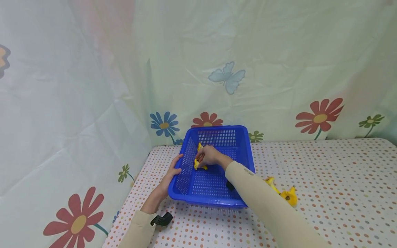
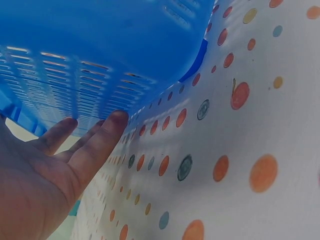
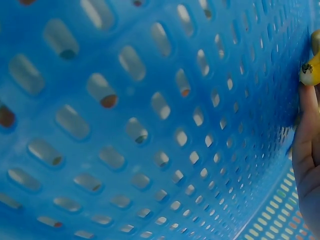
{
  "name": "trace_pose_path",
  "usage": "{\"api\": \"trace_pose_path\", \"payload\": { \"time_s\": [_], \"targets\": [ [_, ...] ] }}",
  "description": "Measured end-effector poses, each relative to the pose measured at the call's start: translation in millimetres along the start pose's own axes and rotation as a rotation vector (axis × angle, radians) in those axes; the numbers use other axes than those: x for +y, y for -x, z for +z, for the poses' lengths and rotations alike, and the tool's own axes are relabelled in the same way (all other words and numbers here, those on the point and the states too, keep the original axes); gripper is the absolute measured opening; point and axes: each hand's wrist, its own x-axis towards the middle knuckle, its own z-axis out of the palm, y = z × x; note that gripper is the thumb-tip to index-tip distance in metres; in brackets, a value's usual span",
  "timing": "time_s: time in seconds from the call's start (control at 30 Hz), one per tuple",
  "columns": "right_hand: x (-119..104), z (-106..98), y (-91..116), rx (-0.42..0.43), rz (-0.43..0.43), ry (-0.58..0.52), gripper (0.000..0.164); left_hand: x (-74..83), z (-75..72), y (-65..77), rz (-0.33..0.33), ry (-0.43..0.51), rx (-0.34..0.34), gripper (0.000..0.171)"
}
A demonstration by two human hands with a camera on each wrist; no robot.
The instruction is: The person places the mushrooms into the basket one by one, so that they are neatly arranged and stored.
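Observation:
A blue perforated plastic basket (image 1: pixel 211 199) stands on the table. My right hand (image 1: pixel 208 155) reaches down inside it, near the left wall, with curled fingers holding a yellow banana (image 1: pixel 196 164). The banana's dark-tipped end (image 3: pixel 311 72) shows at the right edge of the right wrist view. Another yellow banana (image 1: pixel 199 146) lies just beyond that hand, partly hidden. Outside the basket, my left hand (image 1: pixel 169 174) touches the left rim. In the left wrist view its fingers (image 2: pixel 102 137) extend fairly straight against the outer wall.
To the right of the basket, more yellow bananas (image 1: pixel 289 197) lie on the dotted tablecloth (image 1: pixel 335 179), partly behind my right sleeve. A flower-printed curtain (image 1: pixel 273 69) hangs behind the table and along its left side.

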Motion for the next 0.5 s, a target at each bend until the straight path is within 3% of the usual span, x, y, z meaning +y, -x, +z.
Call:
{"api": "trace_pose_path", "payload": {
  "time_s": [0.5],
  "targets": [
    [-0.8,-2.0,2.6,-0.018,-0.017,0.062,0.026,0.3,1.5,0.9,-0.004,-0.011,0.023,0.053]
  ]
}}
